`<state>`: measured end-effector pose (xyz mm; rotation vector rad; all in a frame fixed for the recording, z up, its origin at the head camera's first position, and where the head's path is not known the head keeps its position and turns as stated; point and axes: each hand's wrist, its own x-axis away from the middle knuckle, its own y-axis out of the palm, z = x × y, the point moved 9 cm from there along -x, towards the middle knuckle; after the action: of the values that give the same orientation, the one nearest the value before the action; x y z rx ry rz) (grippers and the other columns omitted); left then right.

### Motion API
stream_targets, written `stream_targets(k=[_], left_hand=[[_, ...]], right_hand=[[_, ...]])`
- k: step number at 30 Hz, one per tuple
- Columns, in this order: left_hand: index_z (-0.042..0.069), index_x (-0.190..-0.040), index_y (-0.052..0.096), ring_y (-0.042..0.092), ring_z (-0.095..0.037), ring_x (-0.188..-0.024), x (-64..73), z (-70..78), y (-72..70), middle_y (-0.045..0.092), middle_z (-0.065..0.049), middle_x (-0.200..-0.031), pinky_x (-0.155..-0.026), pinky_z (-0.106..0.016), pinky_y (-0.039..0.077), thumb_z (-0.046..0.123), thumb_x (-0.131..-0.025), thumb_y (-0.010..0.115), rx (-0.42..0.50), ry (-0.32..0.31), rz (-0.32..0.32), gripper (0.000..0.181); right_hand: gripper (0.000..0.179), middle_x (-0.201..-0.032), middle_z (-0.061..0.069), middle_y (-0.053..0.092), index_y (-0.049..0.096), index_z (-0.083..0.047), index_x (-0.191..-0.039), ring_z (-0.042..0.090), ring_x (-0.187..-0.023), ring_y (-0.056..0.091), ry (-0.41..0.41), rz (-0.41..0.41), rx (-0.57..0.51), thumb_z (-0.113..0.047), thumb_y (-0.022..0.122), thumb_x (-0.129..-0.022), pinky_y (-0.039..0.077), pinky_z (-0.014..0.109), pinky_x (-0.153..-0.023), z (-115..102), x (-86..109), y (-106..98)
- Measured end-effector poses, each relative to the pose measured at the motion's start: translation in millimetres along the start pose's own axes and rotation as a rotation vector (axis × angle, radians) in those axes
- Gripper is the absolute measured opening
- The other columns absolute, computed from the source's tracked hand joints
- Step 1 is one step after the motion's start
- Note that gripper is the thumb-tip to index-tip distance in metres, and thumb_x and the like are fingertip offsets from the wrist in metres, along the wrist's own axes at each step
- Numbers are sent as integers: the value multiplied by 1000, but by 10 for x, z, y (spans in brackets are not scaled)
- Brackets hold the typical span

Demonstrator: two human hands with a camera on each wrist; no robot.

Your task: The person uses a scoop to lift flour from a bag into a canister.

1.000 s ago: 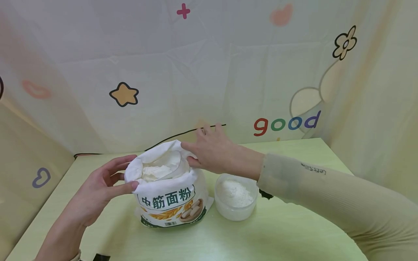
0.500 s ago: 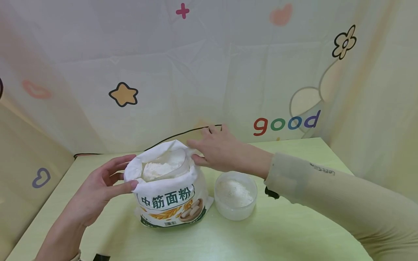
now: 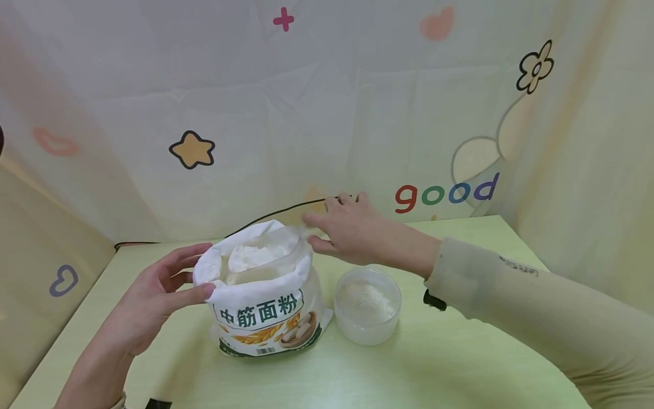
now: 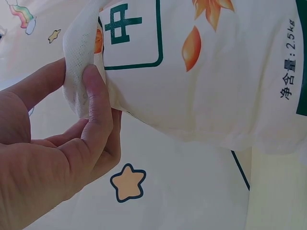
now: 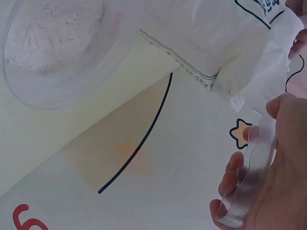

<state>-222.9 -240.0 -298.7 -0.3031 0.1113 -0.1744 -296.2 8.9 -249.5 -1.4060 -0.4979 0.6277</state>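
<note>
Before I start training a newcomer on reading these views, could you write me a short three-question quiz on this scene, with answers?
1. Which hand pinches the flour bag at its mouth?
2. True or false: in the head view, the clear bowl stands to the right of the bag.
3. What does the right hand hold? A, the bowl; B, a clear scoop; C, a whisk.

Key: 1. The left hand. 2. True. 3. B.

Head view: high, facing forward-down toward far edge of tabletop (image 3: pixel 434 358). Wrist views: close, rolled sideways. All share flour bag (image 3: pixel 263 309).
</note>
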Motion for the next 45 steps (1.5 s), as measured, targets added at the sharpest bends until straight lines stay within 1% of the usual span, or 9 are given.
stream_targets(k=[5,11,13,23,27,34,40,45], left_hand=[[10,-152,46,62,-24,-104,0,1,7,50,-11,-141,-86,-30,56,8,-94,76,0,0,-2,65],[10,-152,46,62,-24,-104,-7,-2,19,50,-11,-141,-86,-30,56,8,-94,76,-1,2,-2,65],[10,-151,47,63,-24,-103,-5,-6,22,50,-11,-140,-86,-30,56,8,-94,76,1,2,-3,65],[9,-151,47,63,-24,-104,0,-11,27,52,-11,-139,-86,-30,56,7,-94,76,3,13,-2,64],[9,-151,47,63,-24,-105,1,-14,31,51,-11,-139,-86,-30,56,7,-94,76,6,15,-3,64],[9,-150,48,65,-23,-104,4,-18,26,53,-10,-138,-86,-29,56,4,-94,75,30,25,-3,62],[10,-150,49,65,-23,-103,10,-21,26,53,-9,-137,-87,-29,55,3,-94,74,43,29,-6,62],[10,-150,49,65,-23,-102,9,-14,34,54,-9,-137,-86,-28,55,2,-94,74,48,37,-8,62]], right_hand=[[38,-118,14,59,55,-28,-139,36,-113,54,-3,13,-7,-45,45,-106,43,58,-90,37,29,-8],[34,-104,10,57,56,-26,-132,32,-102,53,-4,24,-12,-43,45,-105,42,49,-80,84,85,-18],[33,-102,9,56,55,-26,-131,31,-101,52,-6,26,-14,-43,45,-105,42,48,-79,95,102,-18],[32,-105,10,56,56,-25,-130,31,-104,52,24,36,-49,-42,47,-105,43,52,-82,190,203,-58],[32,-103,9,56,56,-25,-130,30,-102,51,27,35,-58,-43,49,-105,42,50,-80,238,252,-69],[30,-98,6,56,58,-23,-128,29,-98,51,18,53,-91,-41,51,-105,42,48,-78,327,334,-80],[31,-96,5,56,59,-23,-129,28,-97,51,10,74,-98,-41,53,-105,42,47,-78,373,397,-77],[32,-95,5,55,59,-23,-130,27,-95,50,19,82,-100,-42,51,-105,42,45,-73,435,441,-57]])
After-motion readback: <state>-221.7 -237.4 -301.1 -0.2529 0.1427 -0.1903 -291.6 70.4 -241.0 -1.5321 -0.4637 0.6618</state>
